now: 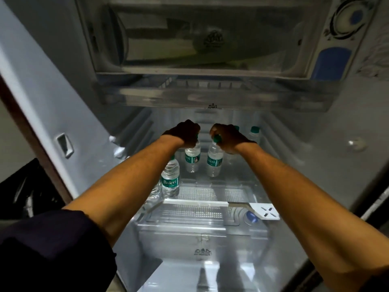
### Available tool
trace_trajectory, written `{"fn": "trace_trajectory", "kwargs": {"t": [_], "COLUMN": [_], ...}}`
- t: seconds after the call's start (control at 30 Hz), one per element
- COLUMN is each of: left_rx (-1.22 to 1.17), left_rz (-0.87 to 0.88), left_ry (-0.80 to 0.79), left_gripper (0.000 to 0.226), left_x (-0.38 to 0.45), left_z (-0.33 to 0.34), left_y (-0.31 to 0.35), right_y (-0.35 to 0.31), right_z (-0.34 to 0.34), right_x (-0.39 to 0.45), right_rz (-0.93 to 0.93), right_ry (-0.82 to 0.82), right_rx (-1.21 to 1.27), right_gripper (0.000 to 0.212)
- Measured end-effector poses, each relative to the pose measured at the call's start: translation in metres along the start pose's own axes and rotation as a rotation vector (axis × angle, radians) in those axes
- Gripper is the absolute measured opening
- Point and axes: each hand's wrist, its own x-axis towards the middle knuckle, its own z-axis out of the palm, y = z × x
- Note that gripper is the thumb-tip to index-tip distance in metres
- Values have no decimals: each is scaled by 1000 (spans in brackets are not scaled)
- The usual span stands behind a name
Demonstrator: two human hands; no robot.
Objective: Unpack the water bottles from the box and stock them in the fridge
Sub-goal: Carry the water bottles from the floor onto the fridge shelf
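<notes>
You face an open fridge (pixel 347 114) with a clear glass shelf (pixel 210 192) above the crisper drawer (pixel 202 239). Nearest on that shelf, at the left, a Bisleri water bottle (pixel 171 180) stands upright, clear with a green label and cap. Farther in, your left hand (pixel 185 133) grips the top of one small bottle (pixel 192 158), and your right hand (pixel 228 138) grips the green cap of another (pixel 214 161). At the back right stands one more green-capped bottle (pixel 254 133).

Head-worn wide view, looking down, close into open fridge (pixel 210 192)
</notes>
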Motion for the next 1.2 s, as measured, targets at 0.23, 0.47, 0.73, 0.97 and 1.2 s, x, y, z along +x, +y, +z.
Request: {"fn": "trace_trajectory", "kwargs": {"t": [0.23, 0.47, 0.73, 0.97, 1.2], "left_rx": [37, 145, 126, 108, 110], "left_rz": [16, 125, 128, 105, 44], "left_ry": [-55, -50, -81, -45, -27], "left_gripper": [30, 29, 26, 31, 33], "left_x": [-35, -68, -82, -87, -84], "left_z": [-14, -17, -18, -9, -5], "left_y": [13, 23, 25, 23, 22], "right_y": [-18, -33, -49, -49, -51], "right_z": [-11, -9, -7, -7, -1], "right_x": [-29, -60, -78, -86, -84], "right_rz": [-15, -121, -183, -175, -165], "right_ry": [-114, -85, -91, -99, -82], "right_rx": [-88, -173, -86, -62, -79], "right_gripper": [45, 41, 36, 38, 40]}}
